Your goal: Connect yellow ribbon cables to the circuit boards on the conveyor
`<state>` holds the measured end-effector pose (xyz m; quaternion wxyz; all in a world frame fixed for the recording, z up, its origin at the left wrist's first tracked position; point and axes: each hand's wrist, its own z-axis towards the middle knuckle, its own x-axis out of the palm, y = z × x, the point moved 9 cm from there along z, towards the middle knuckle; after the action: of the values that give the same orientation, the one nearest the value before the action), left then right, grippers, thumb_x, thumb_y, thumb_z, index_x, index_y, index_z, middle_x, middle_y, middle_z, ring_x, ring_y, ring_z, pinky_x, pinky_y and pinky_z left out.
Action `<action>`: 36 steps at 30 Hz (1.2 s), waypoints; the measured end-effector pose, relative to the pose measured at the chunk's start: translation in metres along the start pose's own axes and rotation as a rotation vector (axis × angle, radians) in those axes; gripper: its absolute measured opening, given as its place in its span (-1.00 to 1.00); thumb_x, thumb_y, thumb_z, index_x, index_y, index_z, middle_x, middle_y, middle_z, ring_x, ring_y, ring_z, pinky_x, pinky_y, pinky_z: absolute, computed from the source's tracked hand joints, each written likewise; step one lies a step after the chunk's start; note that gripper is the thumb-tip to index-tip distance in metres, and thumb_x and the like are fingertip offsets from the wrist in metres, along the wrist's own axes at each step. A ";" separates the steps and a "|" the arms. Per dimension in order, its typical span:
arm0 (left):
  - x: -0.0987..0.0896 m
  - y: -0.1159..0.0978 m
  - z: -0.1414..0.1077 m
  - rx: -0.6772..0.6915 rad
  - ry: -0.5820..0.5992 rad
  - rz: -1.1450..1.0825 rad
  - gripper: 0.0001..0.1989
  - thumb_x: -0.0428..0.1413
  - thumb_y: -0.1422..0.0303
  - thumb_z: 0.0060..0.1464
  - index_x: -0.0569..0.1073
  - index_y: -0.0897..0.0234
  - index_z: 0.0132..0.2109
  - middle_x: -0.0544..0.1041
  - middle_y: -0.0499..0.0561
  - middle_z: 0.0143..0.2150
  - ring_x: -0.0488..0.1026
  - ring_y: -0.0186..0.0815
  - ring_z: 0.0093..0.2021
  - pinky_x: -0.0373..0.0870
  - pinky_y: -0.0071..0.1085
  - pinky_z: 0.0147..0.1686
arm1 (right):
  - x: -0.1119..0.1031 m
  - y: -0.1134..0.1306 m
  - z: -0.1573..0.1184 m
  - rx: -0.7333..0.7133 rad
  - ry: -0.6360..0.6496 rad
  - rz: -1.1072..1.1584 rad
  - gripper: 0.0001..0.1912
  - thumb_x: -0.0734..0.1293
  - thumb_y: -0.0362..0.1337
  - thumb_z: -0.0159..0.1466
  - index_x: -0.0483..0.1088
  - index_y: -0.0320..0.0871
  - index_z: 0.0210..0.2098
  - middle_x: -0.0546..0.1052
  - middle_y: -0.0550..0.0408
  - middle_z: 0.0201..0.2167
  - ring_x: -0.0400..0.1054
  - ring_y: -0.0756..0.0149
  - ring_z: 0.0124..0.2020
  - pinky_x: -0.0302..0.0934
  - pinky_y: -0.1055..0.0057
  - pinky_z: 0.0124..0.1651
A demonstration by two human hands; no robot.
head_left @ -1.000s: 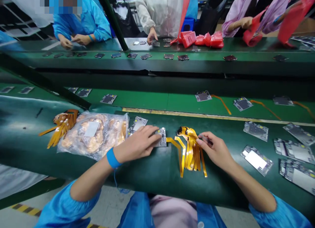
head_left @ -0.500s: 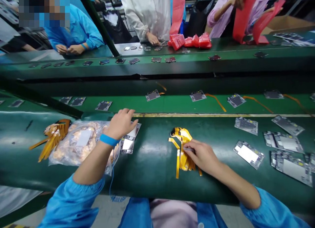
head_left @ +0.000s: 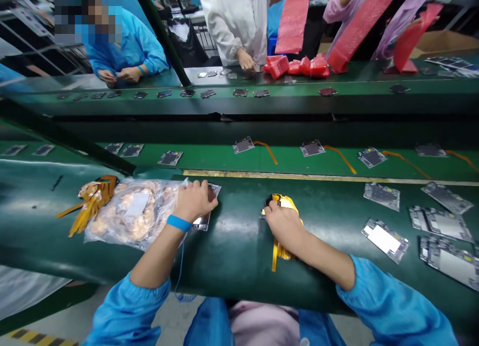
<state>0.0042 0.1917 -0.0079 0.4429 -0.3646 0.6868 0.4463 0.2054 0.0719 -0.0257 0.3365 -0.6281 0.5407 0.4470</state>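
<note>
My left hand point(head_left: 196, 201), a blue band at its wrist, reaches over a circuit board point(head_left: 202, 223) beside a clear plastic bag. Its fingers are curled down onto the board's far part and hide much of it. To the right, my right hand point(head_left: 285, 227) lies over a bundle of yellow flex cables point(head_left: 283, 251). Its fingers are closed at the bundle's dark connector end, pinching a flex cable there; the fingertips partly hide it. The bundle's loose strips point toward me.
The bag point(head_left: 136, 206) of coiled copper-coloured parts and another flex cable bundle point(head_left: 95, 199) lie left. Several circuit boards point(head_left: 385, 239) lie right. Beyond, a green belt point(head_left: 209, 159) carries boards, some with orange strips. A dark post point(head_left: 67, 136) slants at left. Co-workers handle red wrap point(head_left: 294, 22) across.
My left hand has come down onto the circuit board beside the bag. The right hand has moved from the middle of the flex cable bundle to its far connector end.
</note>
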 end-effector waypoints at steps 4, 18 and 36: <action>-0.006 -0.003 -0.002 -0.002 -0.055 -0.030 -0.46 0.05 0.15 0.10 0.39 0.48 0.11 0.53 0.35 -0.04 0.50 0.15 0.00 0.31 -0.06 -0.04 | -0.001 0.000 0.003 0.003 0.008 0.000 -0.69 0.12 -0.49 0.42 0.48 -0.29 -0.04 0.53 -0.23 -0.06 0.51 0.10 -0.21 0.21 0.33 -0.38; -0.019 -0.101 -0.085 0.595 -0.058 -0.245 -0.37 0.11 0.36 0.09 0.30 0.41 0.31 0.42 0.25 0.10 0.36 0.01 0.06 0.33 -0.11 0.06 | 0.000 -0.029 -0.026 -0.022 -0.143 0.628 -0.87 0.31 -0.20 0.43 0.48 -0.06 -0.17 0.62 0.15 -0.30 0.47 0.27 -0.26 0.07 0.41 -0.26; -0.015 -0.129 -0.096 0.846 -0.038 -0.169 -0.65 0.11 0.42 0.18 0.46 0.13 0.11 0.37 0.21 0.14 0.34 -0.01 0.05 0.36 -0.14 -0.07 | 0.019 -0.019 -0.018 -0.032 -0.036 0.688 -0.87 0.34 -0.27 0.36 0.56 -0.11 -0.25 0.62 0.11 -0.33 0.43 0.30 -0.30 0.08 0.44 -0.29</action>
<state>0.0979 0.0599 -0.0117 0.6008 -0.1977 0.7688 0.0940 0.2273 0.0523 -0.0380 0.1654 -0.4062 0.7078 0.5537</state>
